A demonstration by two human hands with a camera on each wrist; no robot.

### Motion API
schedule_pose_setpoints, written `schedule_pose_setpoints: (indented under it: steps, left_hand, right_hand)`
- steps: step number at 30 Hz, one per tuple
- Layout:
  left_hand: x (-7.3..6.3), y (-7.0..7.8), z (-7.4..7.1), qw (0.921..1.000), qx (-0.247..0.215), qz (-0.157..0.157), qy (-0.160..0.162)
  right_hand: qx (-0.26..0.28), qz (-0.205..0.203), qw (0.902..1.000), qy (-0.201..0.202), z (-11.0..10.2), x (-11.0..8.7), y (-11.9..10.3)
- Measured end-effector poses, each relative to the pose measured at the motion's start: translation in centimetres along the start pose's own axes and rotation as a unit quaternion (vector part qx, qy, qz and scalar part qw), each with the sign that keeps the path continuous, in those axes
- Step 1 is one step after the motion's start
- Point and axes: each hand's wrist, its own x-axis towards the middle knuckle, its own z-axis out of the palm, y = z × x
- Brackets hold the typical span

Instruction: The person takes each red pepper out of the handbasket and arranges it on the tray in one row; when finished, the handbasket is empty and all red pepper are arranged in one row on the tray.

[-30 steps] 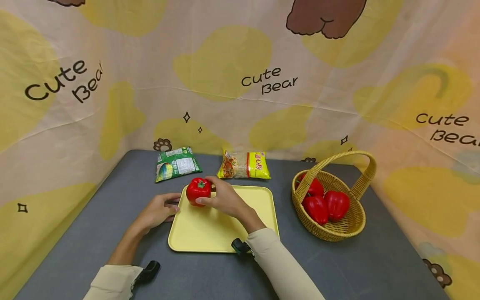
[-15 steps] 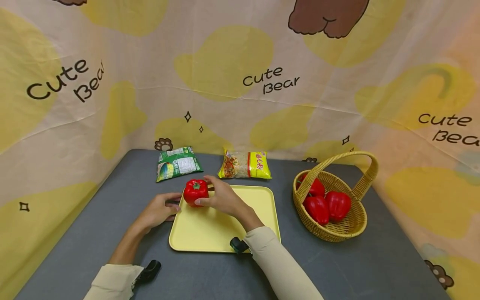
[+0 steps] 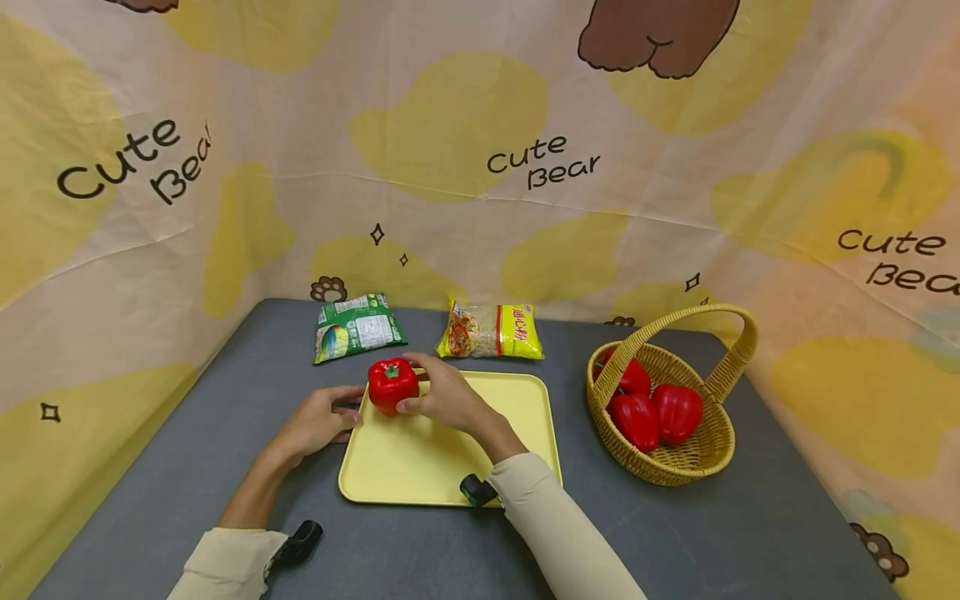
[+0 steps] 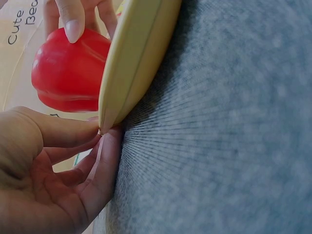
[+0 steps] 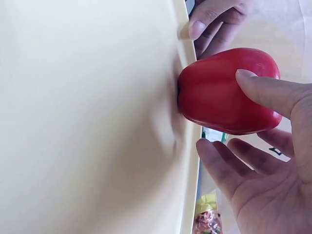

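Note:
A red bell pepper [image 3: 392, 387] stands upright at the far left corner of a pale yellow tray [image 3: 420, 467]. My right hand [image 3: 452, 398] holds it from the right, its thumb on the near side. In the right wrist view, the thumb [image 5: 273, 92] lies across the pepper, with one finger partly hidden behind it and the others spread apart from it. My left hand [image 3: 317, 421] pinches the tray's left rim between thumb and fingers, as the left wrist view shows beside the tray edge [image 4: 129, 63].
A wicker basket [image 3: 660, 477] holding several red bell peppers stands on the right. Behind the tray lie a green packet [image 3: 358, 327] and a yellow noodle packet [image 3: 491, 331]. A patterned cloth [image 3: 450, 125] hangs around the grey table [image 3: 420, 550].
Over the last second, the pepper shifts slightly left with my right hand, then stays almost in place while the right thumb draws back a little. My left hand keeps its place on the rim.

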Motion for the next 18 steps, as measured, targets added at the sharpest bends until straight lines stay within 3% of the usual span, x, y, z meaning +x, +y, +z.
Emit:
schedule_pose_setpoints:
  steps: [9,18]
  left_hand:
    - [-0.14,0.15,0.08,1.0,-0.001,0.0,0.001]
    - [-0.05,0.19,0.12,1.0,0.0,-0.004,0.002]
  right_hand:
    - [0.021,0.006,0.9997,0.008,0.08,0.03,0.2]
    - [-0.006,-0.015,0.9999,0.002,0.09,0.15,0.43]
